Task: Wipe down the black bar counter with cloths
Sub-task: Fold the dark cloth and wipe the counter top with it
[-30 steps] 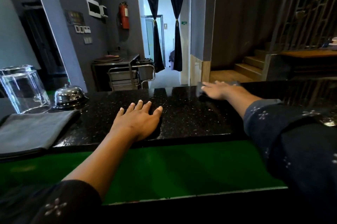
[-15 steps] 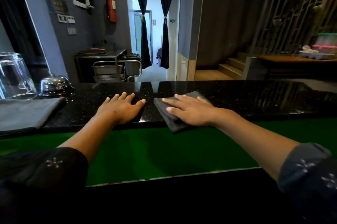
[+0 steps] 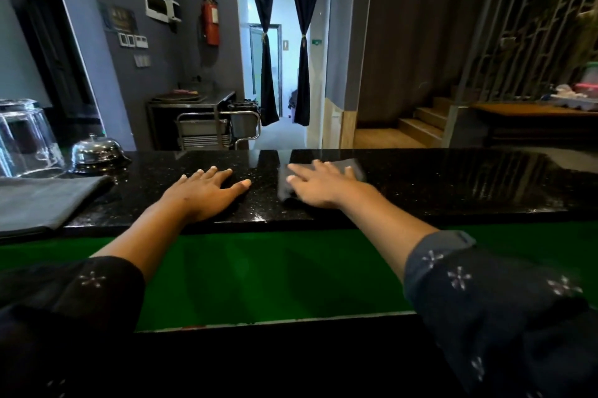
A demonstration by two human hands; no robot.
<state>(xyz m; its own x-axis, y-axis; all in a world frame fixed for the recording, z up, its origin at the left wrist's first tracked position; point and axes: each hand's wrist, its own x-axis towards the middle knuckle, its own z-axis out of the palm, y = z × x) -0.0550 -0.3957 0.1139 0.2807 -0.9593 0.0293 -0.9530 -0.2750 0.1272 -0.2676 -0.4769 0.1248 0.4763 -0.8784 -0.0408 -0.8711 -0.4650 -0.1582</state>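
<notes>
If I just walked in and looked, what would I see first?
Two bare hands lie flat on the shiny black bar counter in the middle: the left hand rests straight on the stone, and the right hand presses a dark grey cloth against it. At the far left stand a silver call bell and an upturned glass, with another folded grey cloth in front of them.

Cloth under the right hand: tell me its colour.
Dark grey cloth, seen in the head view.
</notes>
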